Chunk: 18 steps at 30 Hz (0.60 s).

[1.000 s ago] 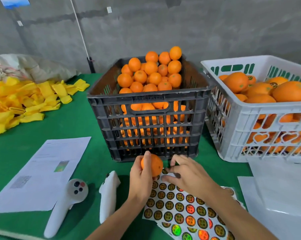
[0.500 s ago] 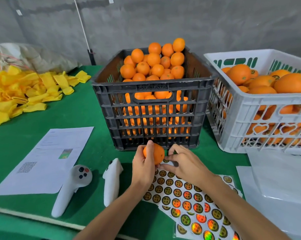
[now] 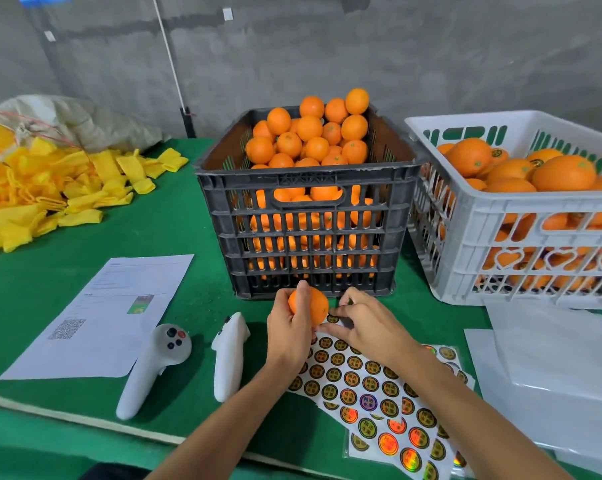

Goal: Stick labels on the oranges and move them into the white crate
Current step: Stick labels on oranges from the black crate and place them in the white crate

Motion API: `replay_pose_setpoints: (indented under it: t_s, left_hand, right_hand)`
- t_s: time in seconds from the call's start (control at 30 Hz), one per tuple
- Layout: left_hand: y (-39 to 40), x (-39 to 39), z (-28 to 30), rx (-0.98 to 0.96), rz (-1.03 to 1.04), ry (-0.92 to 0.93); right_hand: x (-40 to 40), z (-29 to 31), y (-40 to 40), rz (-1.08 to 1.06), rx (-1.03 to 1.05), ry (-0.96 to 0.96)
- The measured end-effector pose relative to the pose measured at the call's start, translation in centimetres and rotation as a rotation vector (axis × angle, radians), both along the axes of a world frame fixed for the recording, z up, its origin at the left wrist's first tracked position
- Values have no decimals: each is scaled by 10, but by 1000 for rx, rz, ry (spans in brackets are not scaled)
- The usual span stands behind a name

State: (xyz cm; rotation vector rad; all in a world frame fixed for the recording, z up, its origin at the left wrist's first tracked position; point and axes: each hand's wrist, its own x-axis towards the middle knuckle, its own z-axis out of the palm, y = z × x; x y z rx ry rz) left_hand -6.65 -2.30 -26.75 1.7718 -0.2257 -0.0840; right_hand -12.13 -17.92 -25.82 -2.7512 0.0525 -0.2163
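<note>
My left hand (image 3: 287,332) grips one orange (image 3: 312,304) just in front of the black crate (image 3: 303,233), which is heaped with unlabelled oranges (image 3: 310,133). My right hand (image 3: 365,323) is beside the orange, its fingertips curled at the top edge of the label sheet (image 3: 369,386), at a round sticker (image 3: 333,319). Whether the sticker is lifted off the sheet is hidden by the fingers. The white crate (image 3: 521,216) stands at the right and holds several labelled oranges (image 3: 566,173).
Two white controllers (image 3: 154,365) (image 3: 228,355) lie left of my hands on the green table. A printed paper (image 3: 102,317) lies further left, with a pile of yellow foam nets (image 3: 40,192) behind it. White plastic sheets (image 3: 552,375) lie at the right front.
The camera has shifted a little between frames. Both hands stay at the top of the label sheet, the left still holding the orange, the right fingers working at a sticker.
</note>
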Motion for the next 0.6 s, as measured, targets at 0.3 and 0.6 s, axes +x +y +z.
replay_pose_setpoints:
  t_s: [0.3, 0.6]
  left_hand:
    - [1, 0, -1, -61, -1, 1]
    - [-3, -1, -6, 56, -56, -37]
  right_hand:
    - [0, 1, -1, -46, 29, -17]
    - [-1, -8, -7, -97, 335, -40]
